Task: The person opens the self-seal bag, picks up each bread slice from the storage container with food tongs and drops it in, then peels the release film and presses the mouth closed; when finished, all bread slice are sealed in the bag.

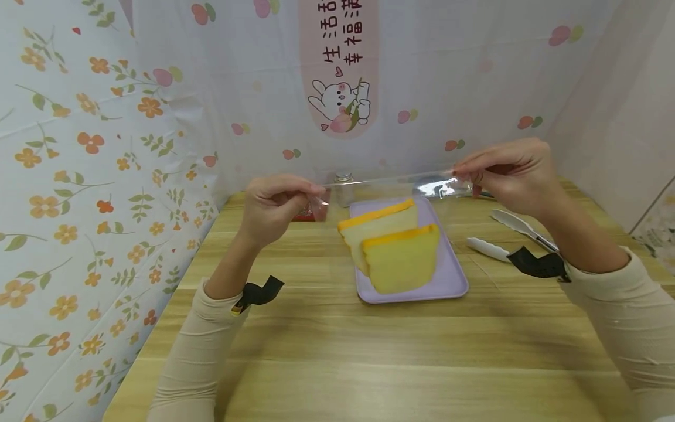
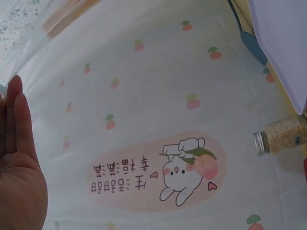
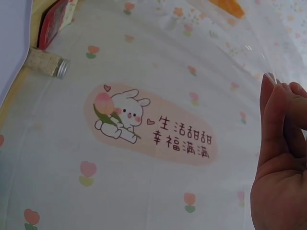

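A sheet of clear plastic film is stretched in the air between both hands. My left hand pinches its left end between thumb and fingers. The right end is pinched by my right hand, held slightly higher. Below and behind the film stands a lilac tray on the wooden table. On the tray a yellow slice of bread with an orange crust overlaps a paler slice of bread. Both wrist views show the film running up from the fingertips, with the right hand pinching its edge.
Behind the tray are a small jar with a metal lid and a red packet. Tongs with white tips lie right of the tray. A printed cloth hangs along the back and left of the table.
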### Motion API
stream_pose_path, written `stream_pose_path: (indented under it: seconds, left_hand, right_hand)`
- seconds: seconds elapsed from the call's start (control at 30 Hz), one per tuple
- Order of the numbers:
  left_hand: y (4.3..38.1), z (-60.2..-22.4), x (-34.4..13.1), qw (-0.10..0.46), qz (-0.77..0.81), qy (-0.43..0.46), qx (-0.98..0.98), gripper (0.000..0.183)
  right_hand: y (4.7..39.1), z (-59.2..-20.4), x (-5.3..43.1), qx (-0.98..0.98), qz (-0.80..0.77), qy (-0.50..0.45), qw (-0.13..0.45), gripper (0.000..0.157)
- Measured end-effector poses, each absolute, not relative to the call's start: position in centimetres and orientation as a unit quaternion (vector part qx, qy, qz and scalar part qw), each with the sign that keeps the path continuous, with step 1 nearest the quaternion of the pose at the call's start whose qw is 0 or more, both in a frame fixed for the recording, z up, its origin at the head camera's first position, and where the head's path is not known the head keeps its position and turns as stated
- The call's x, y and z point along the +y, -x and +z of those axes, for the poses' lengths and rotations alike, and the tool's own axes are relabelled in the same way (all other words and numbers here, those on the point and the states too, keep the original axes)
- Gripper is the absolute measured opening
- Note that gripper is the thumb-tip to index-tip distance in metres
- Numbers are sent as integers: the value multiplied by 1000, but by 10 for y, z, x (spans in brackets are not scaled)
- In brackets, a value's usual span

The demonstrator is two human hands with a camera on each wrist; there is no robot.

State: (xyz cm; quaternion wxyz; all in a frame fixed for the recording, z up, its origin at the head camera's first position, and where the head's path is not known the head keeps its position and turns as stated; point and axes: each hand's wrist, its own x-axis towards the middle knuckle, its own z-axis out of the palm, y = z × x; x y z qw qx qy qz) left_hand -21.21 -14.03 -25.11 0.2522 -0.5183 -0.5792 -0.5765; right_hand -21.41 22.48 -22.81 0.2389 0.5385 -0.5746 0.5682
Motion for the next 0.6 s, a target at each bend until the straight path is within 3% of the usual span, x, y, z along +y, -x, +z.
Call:
stream_pose_path:
  seconds: [0.6]
  left_hand:
    - [211, -241, -140, 250, -564, 508, -601, 23]
  right_hand:
    - [215, -221, 216, -555, 538, -561, 298, 31]
